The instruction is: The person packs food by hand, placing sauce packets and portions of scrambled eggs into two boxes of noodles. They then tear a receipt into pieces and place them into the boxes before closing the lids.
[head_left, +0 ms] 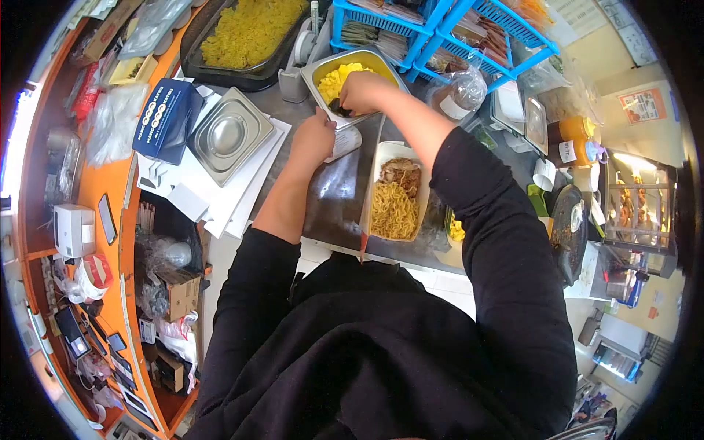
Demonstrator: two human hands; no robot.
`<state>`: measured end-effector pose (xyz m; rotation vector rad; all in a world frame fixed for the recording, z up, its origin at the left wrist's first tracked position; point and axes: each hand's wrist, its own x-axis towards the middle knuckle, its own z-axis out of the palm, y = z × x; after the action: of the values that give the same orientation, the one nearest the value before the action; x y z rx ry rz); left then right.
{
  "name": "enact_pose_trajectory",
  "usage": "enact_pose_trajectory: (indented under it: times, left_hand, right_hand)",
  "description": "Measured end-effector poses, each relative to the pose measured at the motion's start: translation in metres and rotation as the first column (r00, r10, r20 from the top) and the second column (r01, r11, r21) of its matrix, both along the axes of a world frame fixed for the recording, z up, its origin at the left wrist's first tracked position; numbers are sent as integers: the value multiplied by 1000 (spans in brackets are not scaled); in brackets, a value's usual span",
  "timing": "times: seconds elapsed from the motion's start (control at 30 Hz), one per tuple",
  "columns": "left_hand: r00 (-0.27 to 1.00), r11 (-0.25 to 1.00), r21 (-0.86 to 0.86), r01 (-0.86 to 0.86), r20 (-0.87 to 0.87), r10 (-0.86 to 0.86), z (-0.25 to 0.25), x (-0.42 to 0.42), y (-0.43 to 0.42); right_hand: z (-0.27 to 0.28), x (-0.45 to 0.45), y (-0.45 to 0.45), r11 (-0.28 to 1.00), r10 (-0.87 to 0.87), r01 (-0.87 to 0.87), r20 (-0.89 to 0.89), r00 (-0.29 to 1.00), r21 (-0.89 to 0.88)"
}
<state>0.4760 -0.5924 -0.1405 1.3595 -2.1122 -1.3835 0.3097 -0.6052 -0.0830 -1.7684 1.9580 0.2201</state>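
Observation:
At the back of the counter stands a metal food pan with yellow chunks of food in it. My left hand is closed at the pan's near left corner, fingers on its rim. My right hand reaches down into the pan, its fingers pinched together beside a dark item I cannot identify. Closer to my body, a paper tray holds noodles and sliced meat. Part of another tray with yellow food shows under my right arm.
A metal lid lies on white sheets, left of my left arm, beside a blue box. Behind sits a black tray of yellow food. Blue plastic racks stand behind the pan; a clear plastic container is to its right.

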Motion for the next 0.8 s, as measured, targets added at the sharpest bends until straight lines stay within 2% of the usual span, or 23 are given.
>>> enact_pose_trajectory:
  times: [0.1,0.13,0.17,0.23,0.3,0.43,0.53,0.6,0.7,0.8]
  left_hand:
    - [1000,1000,-12,-27,-16,27,-4,-1,0]
    - [999,999,-17,-30,-13,30,-4,-1,-1]
    - [1000,999,-19,-31,-6,31,-5,-1,0]
    - [1000,999,-31,-17,7,17,-8,3,-1]
    - [1000,999,-51,7,14,-6,-7,12,-3]
    - [991,993,53,-105,-72,109,4,37,6]
    - [965,980,110,-164,-190,182,8,51,13]
    - [967,976,150,-161,-174,186,22,65,21]
    - [946,951,253,-178,-221,236,41,85,34]
    - [928,904,379,-199,-223,298,38,109,34]
  right_hand:
    - [-10,-30,-1,982,-160,186,336,928,-45]
    - [-7,-34,4,934,-332,355,488,807,49]
    - [-5,-36,9,862,-490,482,513,705,160]
    - [33,-22,27,640,-748,670,504,431,376]
    - [30,-24,34,594,-738,736,583,339,324]
    - [22,-35,50,502,-677,807,723,141,312]
    - [42,-40,80,490,-617,806,785,50,333]
    - [48,-44,111,499,-518,811,855,-4,306]
    - [79,-55,177,504,-499,817,866,10,281]
    - [106,-78,262,549,-574,791,810,121,271]
